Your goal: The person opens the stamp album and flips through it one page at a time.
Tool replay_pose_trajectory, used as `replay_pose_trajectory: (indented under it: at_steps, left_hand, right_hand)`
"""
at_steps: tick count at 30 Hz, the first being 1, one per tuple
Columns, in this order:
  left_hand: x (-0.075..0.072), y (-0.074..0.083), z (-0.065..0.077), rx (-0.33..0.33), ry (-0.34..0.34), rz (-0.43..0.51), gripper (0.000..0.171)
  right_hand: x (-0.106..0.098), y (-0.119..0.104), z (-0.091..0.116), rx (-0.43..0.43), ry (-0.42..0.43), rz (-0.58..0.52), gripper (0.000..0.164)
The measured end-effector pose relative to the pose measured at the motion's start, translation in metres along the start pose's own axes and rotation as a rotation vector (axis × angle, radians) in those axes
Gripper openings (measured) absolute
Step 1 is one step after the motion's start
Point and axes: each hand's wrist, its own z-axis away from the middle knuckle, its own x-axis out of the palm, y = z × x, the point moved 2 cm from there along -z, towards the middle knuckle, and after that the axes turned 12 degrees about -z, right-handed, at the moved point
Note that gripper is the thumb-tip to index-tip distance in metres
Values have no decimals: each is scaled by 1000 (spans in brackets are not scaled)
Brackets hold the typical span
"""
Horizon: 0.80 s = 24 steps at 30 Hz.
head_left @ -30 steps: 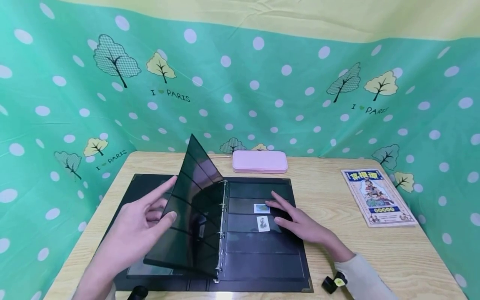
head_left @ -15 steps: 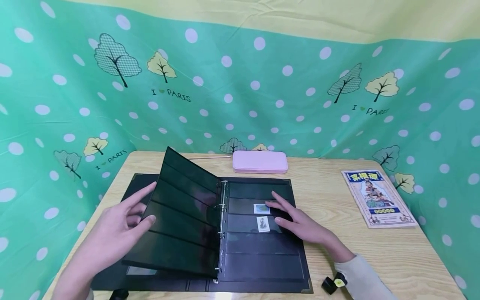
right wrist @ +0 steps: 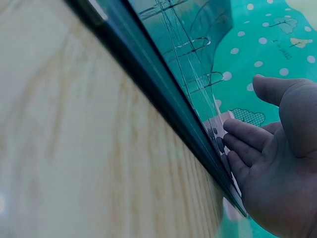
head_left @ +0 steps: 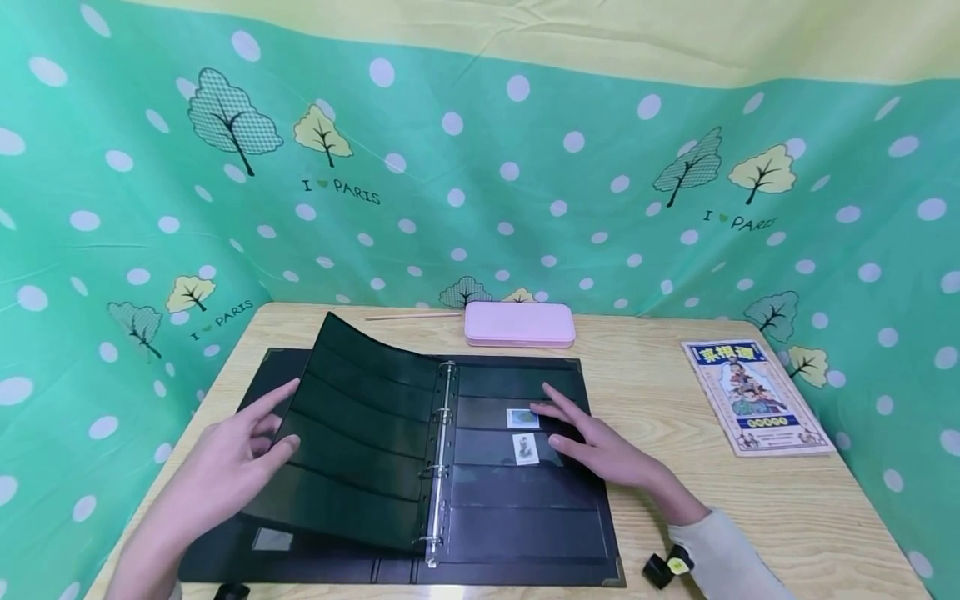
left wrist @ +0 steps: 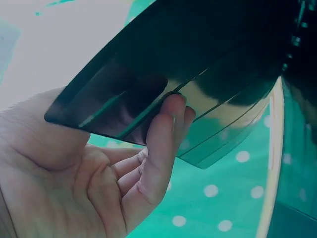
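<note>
An open black stamp album lies on the table, its metal ring binding in the middle. My left hand grips the outer edge of a black album page, thumb on one side and fingers behind. That page bends up and leans left from the rings. In the left wrist view, fingers touch the dark strips of the page. My right hand rests on the right-hand page with fingers extended, beside a blue stamp and a pale portrait stamp. Below the lifted page shows a pale rectangle.
A pink case stands behind the album, with a thin stick-like item to its left. At the right of the wooden table lies a printed booklet. A green dotted cloth hangs around the table.
My left hand has moved left and down with the album page, which swings from nearly upright toward the left side. My right hand stays in place.
</note>
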Motion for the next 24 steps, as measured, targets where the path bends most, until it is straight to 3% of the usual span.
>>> replay_pose_trajectory:
  at_steps: [11,19,24]
  left_hand:
    - [31,-38,-4,-46,-74,26,72]
    - [43,-50,-9,-74,-49,-20,70]
    - [49,-57,-14,-141,-96,-8,74]
  right_hand:
    - [0,1,0,-3,-1,-5,77]
    - [0,1,0,1,2,-11,77]
    - [-1,1,-1,6,2,-13,77]
